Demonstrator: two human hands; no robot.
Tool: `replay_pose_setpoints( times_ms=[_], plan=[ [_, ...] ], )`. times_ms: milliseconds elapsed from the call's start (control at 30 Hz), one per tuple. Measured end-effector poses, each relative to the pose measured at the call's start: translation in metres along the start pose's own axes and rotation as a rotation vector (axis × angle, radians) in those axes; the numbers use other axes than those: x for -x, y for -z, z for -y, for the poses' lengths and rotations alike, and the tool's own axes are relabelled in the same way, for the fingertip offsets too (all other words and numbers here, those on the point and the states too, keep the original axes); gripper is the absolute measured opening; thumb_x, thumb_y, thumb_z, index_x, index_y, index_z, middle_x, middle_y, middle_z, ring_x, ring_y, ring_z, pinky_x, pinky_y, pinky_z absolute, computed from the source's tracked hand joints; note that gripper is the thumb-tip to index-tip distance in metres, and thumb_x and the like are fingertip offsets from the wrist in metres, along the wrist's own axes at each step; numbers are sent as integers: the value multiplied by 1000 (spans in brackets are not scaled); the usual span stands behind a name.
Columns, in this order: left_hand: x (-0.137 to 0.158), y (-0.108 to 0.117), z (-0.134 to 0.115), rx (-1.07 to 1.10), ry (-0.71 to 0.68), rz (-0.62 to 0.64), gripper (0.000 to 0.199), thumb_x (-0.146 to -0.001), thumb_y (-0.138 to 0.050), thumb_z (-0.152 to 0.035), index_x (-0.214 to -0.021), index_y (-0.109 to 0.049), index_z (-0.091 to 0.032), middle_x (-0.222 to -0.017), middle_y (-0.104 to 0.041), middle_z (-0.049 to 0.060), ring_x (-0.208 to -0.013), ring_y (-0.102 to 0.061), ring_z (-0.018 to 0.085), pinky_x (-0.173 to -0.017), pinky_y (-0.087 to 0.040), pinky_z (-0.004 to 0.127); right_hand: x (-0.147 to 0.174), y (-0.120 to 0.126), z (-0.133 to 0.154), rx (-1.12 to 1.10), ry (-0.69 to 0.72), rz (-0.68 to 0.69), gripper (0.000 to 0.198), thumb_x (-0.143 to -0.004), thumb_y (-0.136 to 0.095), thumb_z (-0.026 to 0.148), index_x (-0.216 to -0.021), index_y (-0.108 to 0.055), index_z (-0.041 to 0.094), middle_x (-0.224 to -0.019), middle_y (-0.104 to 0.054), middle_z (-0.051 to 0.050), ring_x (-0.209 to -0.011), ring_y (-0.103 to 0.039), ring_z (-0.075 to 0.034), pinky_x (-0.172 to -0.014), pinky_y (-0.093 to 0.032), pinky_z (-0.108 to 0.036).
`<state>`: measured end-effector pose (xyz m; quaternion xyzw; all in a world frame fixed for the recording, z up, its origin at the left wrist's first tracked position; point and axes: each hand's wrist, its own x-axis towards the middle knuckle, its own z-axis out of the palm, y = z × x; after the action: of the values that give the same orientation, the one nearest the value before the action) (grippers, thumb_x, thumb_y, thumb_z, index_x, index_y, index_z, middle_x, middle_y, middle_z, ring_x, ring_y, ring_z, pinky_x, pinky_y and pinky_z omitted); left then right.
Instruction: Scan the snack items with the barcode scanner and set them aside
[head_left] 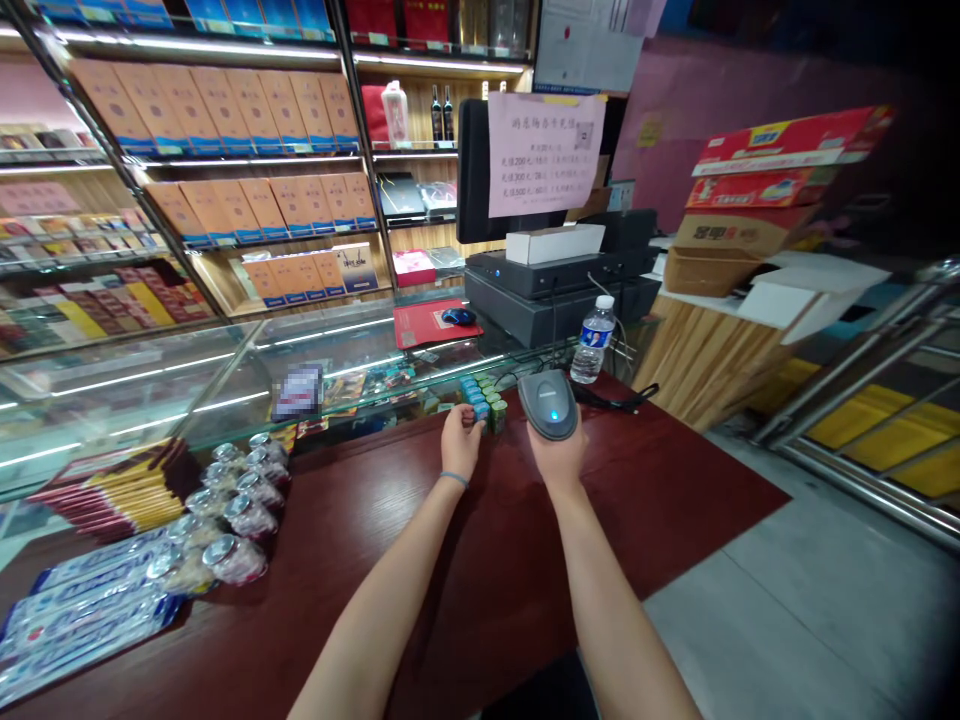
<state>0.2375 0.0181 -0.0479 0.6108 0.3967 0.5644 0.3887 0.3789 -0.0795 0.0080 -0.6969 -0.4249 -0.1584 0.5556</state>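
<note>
My right hand (561,455) is wrapped round a grey barcode scanner (550,405) with a lit blue light on it, held above the dark red counter (390,530). To its left, my left hand (460,442), with a thin blue band at the wrist, has its fingers closed at the near end of a row of small blue cylindrical containers (471,391). Its fingertips pinch the front blue one. Alongside stands a row of green containers (497,412). Just behind the scanner is a water bottle (594,340) with a white cap and blue label.
Candy jars (236,557), stacked packets (124,490) and flat blue-white packages (90,605) lie on the left. Behind are a glass display case (225,350), a red mouse pad (427,327) and a monitor (474,170). A black cable (615,400) lies right of the scanner.
</note>
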Motion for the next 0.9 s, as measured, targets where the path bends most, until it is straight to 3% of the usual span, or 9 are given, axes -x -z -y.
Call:
replay_pose_setpoints(
  times_ms=[433, 600, 733, 900],
  plan=[
    [-3, -1, 2, -14, 24, 1, 25, -74, -72, -7, -93, -59, -18, -89, -60, 3, -83, -59, 17, -85, -48, 33, 0, -1, 1, 0, 9, 17, 50, -74, -64, 50, -107, -59, 14, -80, -74, -18, -71, -73, -34, -62, -55, -39],
    [2, 2, 1, 56, 91, -15, 34, -70, -75, -7, -99, -59, -17, -96, -59, 5, -85, -58, 18, -79, -52, 32, 3, -4, 0, 45, 20, 17, 51, -74, -63, 50, -109, -60, 13, -75, -73, -16, -65, -71, -33, -58, -53, -38],
    [10, 20, -13, 72, 101, -30, 42, -70, -76, -10, -109, -61, -17, -99, -59, 7, -88, -59, 19, -80, -54, 34, 4, -4, 3, 26, 43, 18, 52, -73, -64, 52, -107, -62, 13, -72, -73, -15, -63, -70, -32, -58, -53, -38],
    [25, 70, -44, 65, 42, -99, 42, -75, -77, -17, -114, -61, -19, -103, -61, 7, -93, -62, 19, -86, -55, 36, 7, -5, 16, -62, 113, 25, 46, -74, -66, 51, -102, -63, 14, -75, -73, -15, -66, -72, -30, -59, -54, -35]
  ],
)
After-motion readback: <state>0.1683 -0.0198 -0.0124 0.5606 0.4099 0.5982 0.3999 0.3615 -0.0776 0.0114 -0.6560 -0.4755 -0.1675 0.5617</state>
